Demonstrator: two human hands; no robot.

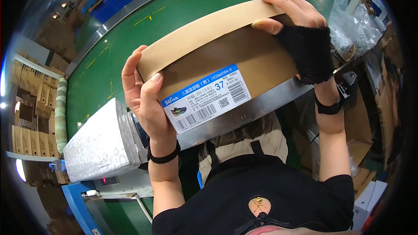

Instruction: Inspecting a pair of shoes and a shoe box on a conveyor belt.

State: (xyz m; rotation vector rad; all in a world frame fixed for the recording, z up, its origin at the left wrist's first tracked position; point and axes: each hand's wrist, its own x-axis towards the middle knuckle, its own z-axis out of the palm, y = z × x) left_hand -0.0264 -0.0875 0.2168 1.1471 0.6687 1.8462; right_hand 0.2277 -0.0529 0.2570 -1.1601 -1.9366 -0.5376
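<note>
The box (235,56) is at 12 o'clock from the middle of the view, above the metal edge (230,124) of the green belt (174,6). It is held between two hands, and its right end stands higher than its left end. I cannot tell whether it touches the belt.

The left hand (146,93), at 9 o'clock, is closed round the left end, with its thumb on the near side. The right hand (305,28), at 2 o'clock, grips the other end; its fingers reach over the top and its thumb lies at the pale strip (209,28). This hand wears a black glove (307,52) that leaves the fingers bare.

A white and blue label (207,98) is on the near side of the box, toward its 7 o'clock part. A white stack (102,143) stands at 8 o'clock, close to the left forearm. Clear bags (355,24) are at 2 o'clock, just beyond the right hand. A blue crate (114,4) is between 10 and 11 o'clock.
</note>
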